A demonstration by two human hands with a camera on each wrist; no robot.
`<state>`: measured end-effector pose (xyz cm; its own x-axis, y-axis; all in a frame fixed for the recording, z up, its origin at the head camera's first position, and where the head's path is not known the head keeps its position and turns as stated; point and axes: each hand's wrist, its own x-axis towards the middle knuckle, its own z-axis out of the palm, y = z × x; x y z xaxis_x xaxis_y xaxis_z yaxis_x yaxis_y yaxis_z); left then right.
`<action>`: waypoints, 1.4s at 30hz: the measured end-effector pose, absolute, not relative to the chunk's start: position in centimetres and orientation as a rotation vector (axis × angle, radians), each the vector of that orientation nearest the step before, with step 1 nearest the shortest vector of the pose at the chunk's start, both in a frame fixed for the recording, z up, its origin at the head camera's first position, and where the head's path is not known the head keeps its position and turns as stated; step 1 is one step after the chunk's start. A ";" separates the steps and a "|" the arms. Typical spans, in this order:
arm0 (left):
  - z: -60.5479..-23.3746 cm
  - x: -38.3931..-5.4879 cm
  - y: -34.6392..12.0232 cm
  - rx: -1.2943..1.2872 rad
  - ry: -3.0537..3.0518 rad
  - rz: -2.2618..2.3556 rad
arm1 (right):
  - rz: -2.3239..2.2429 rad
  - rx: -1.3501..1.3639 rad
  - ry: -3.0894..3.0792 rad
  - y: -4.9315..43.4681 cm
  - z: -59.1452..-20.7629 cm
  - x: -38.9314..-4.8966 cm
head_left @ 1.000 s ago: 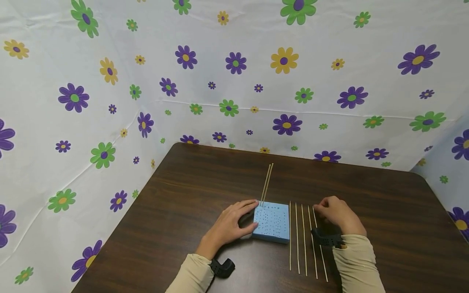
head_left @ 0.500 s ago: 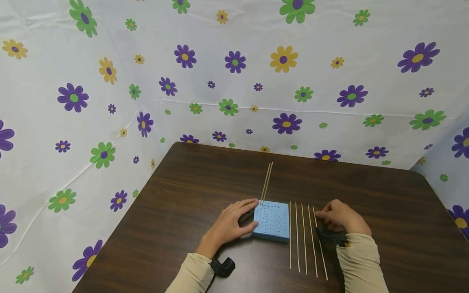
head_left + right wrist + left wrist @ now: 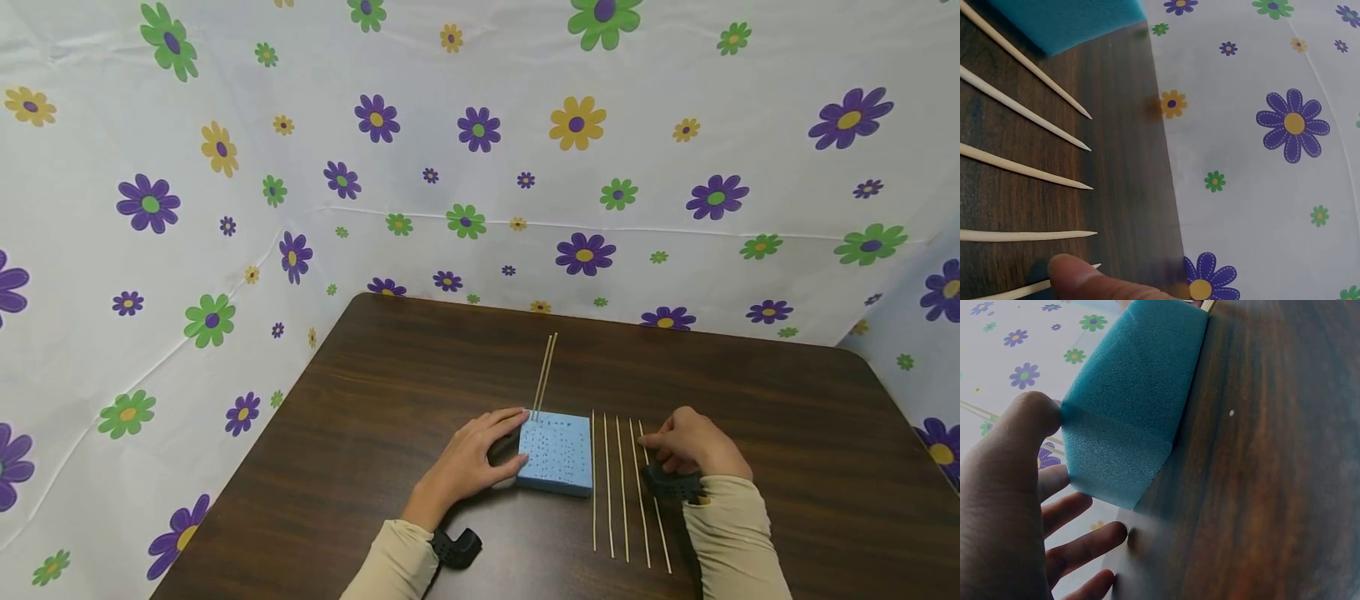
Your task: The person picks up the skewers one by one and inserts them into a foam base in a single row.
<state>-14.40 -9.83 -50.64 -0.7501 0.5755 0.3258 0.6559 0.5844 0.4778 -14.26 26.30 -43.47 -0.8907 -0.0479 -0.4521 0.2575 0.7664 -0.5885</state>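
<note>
A blue foam block (image 3: 557, 454) dotted with small marks lies on the table. My left hand (image 3: 465, 458) rests against its left side, index fingertip at the far corner and thumb lower down; in the left wrist view the other fingers (image 3: 1088, 545) are spread off the foam. Two thin wooden skewers (image 3: 545, 375) stand in the block's far left corner. Right of it, several more skewers (image 3: 622, 500) lie in a row. My right hand (image 3: 693, 442) pinches the rightmost skewer (image 3: 1019, 292) near its far pointed end, thumb across it, other fingers curled.
The brown wood-grain table (image 3: 420, 358) reaches back to a white flowered cloth (image 3: 510, 167) that hangs behind it and along both sides. A black wrist strap with a camera (image 3: 457, 550) sits on the left wrist, another (image 3: 671, 483) on the right.
My right hand has shifted slightly down along the rightmost skewer from its tip, going right and then a little back left. The left hand, block and skewers stay in place.
</note>
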 end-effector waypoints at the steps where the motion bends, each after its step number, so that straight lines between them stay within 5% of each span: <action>1: -50.6 -14.4 -9.8 -1.045 -2.673 -0.892 | -0.922 0.158 2.519 26.2 -43.4 -14.2; 42: -50.6 -14.5 -9.8 -1.039 -2.695 -0.903 | -0.842 0.175 2.571 25.1 -43.2 -13.9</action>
<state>-14.51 -9.84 -50.61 -0.7584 0.5751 0.3068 0.6439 0.5876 0.4901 -13.94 25.09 -43.17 -0.9009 -0.0129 -0.4338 0.2462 0.8080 -0.5352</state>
